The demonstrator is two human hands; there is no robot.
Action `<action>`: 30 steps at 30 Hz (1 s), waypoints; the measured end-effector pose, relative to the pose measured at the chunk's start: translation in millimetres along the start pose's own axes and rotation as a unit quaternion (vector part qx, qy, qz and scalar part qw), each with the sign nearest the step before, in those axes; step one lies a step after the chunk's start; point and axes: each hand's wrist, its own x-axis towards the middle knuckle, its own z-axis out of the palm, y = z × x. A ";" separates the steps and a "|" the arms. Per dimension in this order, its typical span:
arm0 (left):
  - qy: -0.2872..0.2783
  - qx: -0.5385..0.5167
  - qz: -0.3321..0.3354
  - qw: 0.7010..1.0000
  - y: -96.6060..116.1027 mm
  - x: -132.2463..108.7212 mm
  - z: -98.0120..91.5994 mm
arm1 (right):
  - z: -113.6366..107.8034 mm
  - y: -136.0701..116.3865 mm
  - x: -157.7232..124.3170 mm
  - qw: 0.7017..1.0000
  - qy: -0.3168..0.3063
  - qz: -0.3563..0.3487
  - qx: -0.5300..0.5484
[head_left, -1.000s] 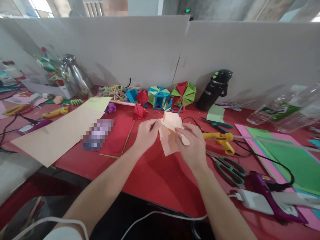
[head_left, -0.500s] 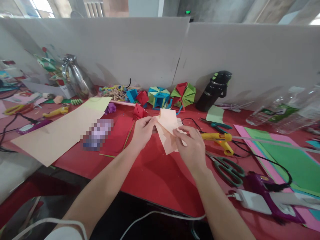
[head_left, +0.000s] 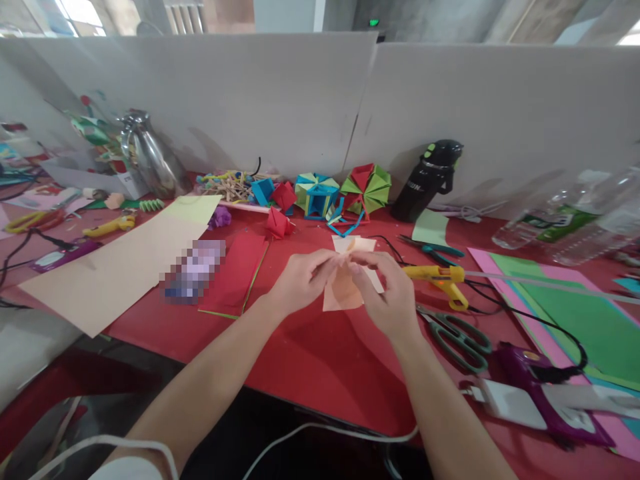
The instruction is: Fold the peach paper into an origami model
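Note:
Both hands meet over the middle of the red table, pinching a peach-coloured piece of paper (head_left: 344, 287) at its upper edge. My left hand (head_left: 307, 277) is closed on the paper from the left. From the right, my right hand (head_left: 387, 287) grips it with thumb and fingers, close to the left fingertips. The sheet bends over at the top and its lower part hangs toward me; the fingers hide the fold. Behind it lies another pale peach paper (head_left: 367, 245), partly covered by the hands.
Right of my hands lie a yellow glue gun (head_left: 440, 275), green-handled scissors (head_left: 460, 340) and coloured sheets (head_left: 570, 313). Leftward are red paper (head_left: 235, 273) and a large cream sheet (head_left: 125, 267). Folded paper shapes (head_left: 317, 195) and a black bottle (head_left: 427, 180) stand behind, before a partition (head_left: 225, 100).
The paper has turned and its top is now bent over between the fingers. My left hand has moved right and slightly down, bringing the fingertips of both hands together.

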 end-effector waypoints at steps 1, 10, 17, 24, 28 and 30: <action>-0.011 0.001 0.006 1.000 1.4 -0.8 1.7 | 0.3 -1.0 0.0 1.000 0.002 0.000 0.002; -0.028 -0.019 -0.011 0.999 0.6 -1.3 5.5 | 1.3 -2.2 1.5 0.999 -0.039 0.004 0.036; -0.026 -0.025 -0.016 0.999 2.1 -2.7 6.0 | 1.4 4.3 2.7 0.997 -0.062 0.041 0.020; 0.009 -0.029 -0.032 0.999 -4.1 1.7 -0.5 | -7.6 13.1 5.3 0.995 -0.087 0.054 -0.004; 0.003 -0.059 -0.057 0.997 -9.3 5.2 -5.8 | -12.6 23.3 5.4 0.994 -0.092 0.059 -0.007; 0.001 -0.062 -0.066 0.996 -10.5 6.6 -7.8 | -13.4 25.5 5.4 0.994 -0.094 0.061 -0.002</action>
